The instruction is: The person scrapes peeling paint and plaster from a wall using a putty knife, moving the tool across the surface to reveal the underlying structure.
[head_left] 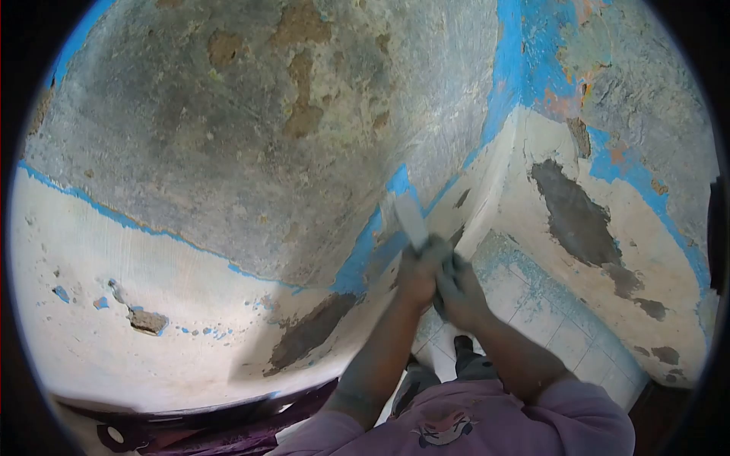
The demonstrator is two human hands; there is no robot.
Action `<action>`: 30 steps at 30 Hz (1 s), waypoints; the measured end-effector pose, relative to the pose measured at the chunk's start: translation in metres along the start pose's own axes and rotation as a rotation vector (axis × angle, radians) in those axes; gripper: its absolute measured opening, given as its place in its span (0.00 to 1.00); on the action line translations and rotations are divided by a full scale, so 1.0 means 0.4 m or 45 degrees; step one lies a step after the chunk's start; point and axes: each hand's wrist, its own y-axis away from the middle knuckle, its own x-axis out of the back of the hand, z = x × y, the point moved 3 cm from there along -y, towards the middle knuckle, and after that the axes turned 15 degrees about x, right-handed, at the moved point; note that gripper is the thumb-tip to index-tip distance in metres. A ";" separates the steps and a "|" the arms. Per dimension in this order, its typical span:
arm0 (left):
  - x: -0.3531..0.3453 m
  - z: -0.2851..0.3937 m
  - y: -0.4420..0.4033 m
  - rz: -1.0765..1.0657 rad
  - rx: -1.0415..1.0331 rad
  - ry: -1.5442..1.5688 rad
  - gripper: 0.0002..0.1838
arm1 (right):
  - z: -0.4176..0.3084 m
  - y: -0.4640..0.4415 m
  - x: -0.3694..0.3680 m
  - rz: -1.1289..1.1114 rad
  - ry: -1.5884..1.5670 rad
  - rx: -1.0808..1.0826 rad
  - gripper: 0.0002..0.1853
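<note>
Both arms reach forward to the wall, hands close together in the middle of the view. My left hand point(417, 278) is closed around a scraper point(411, 219), whose pale flat blade points up and away. My right hand point(459, 292) is closed right beside it, apparently on the same tool. The handle is hidden by the fingers. The blade's far end lies at a strip of blue paint point(398, 181) on the wall, where the blue meets bare grey plaster point(251, 159). Whether the edge presses on the wall is hard to tell.
Cream paint point(144, 266) covers the lower wall, with dark bare patches such as the one point(312, 334) at left. A wall corner point(519, 114) rises at right. Dusty tiled floor point(551, 323) lies below. Dark purple cloth point(220, 425) is at the lower left.
</note>
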 end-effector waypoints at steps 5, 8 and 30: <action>-0.013 0.010 0.018 -0.105 -0.020 -0.097 0.08 | -0.005 0.005 -0.019 0.111 -0.121 0.269 0.16; -0.025 0.048 0.026 -0.057 -0.057 -0.082 0.08 | -0.059 -0.010 -0.021 0.147 -0.082 0.315 0.15; -0.090 0.162 0.018 -0.176 -0.197 0.011 0.07 | -0.131 -0.054 0.014 0.078 0.090 0.197 0.16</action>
